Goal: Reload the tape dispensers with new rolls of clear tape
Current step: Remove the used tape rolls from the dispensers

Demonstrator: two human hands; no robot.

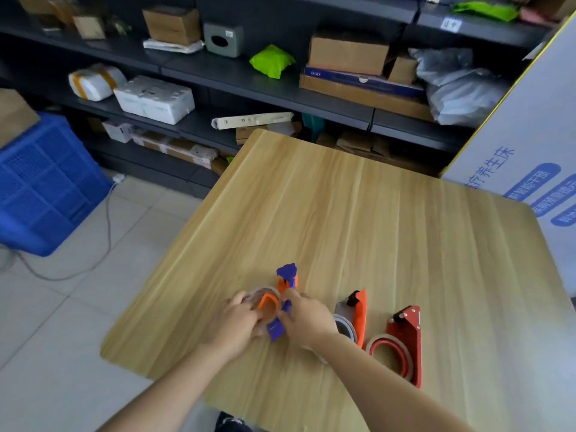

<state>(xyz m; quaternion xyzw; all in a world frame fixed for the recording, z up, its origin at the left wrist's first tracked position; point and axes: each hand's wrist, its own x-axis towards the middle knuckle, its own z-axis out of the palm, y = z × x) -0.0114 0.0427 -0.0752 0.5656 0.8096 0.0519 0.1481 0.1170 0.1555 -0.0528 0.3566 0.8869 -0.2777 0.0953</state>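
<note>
An orange and purple tape dispenser (286, 280) lies on the wooden table (389, 219) near its front left. A roll of clear tape (265, 296) sits on the dispenser's orange hub. My left hand (237, 319) grips the roll from the left. My right hand (307, 316) holds the dispenser's purple handle (276, 328) from the right. To the right lies an orange dispenser (357, 316) with a grey roll in it. Further right stands a red dispenser (403, 341) carrying a roll of tape.
Dark shelves (249, 79) with cardboard boxes and parcels run behind the table. A blue plastic crate (43, 185) stands on the tiled floor at the left, with a cable beside it. A white printed board (536, 145) leans at the right.
</note>
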